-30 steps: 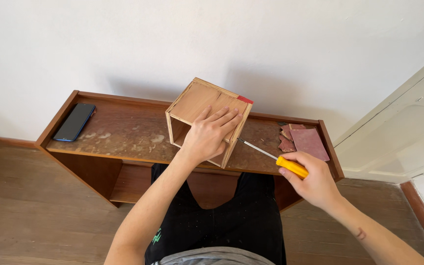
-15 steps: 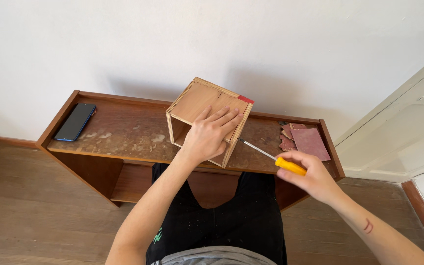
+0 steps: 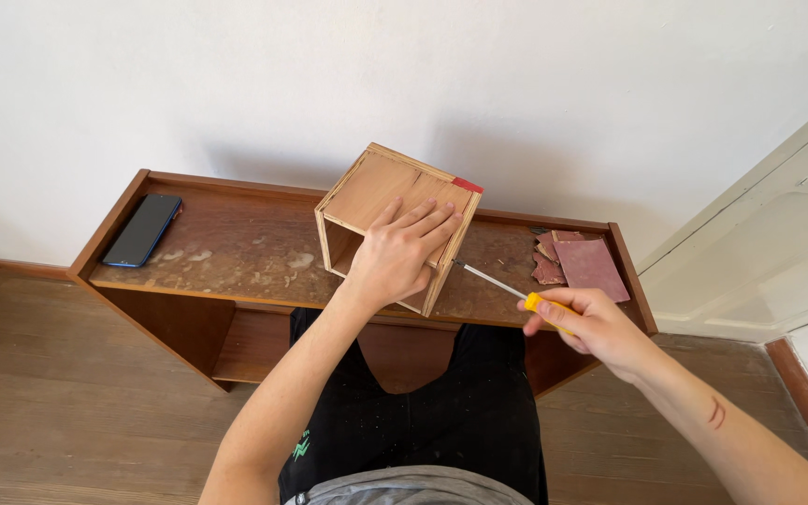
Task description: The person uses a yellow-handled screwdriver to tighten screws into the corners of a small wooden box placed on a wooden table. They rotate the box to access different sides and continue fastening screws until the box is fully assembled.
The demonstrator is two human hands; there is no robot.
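Phone (image 3: 142,229): lies flat at the far left end of the shelf top (image 3: 236,257), at about 9 o'clock from the box and well apart from the hands. Out of the working area, face up.

Wooden box (image 3: 395,220): stands on the shelf top near its middle, tipped on an edge, open side toward 7 o'clock, with a small red mark at its upper right corner. The tilt turns its right wall toward the tool.

Left hand (image 3: 399,257): spread flat on the box's top panel, fingers pointing to 1 o'clock, palm pressing down. Not closed round anything; it looks like a bracing hold, so the box cannot slide or tip.

Screwdriver (image 3: 507,288): thin metal shaft, yellow handle. The tip meets the box's right wall low down; the shaft runs off toward 4 o'clock.

Right hand (image 3: 586,327): fingers wrapped tight round the yellow handle, just off the shelf's front edge.

Sandpaper sheets (image 3: 582,262): reddish stack at the right end of the shelf top, at 3 o'clock from the box, within reach of the right hand.
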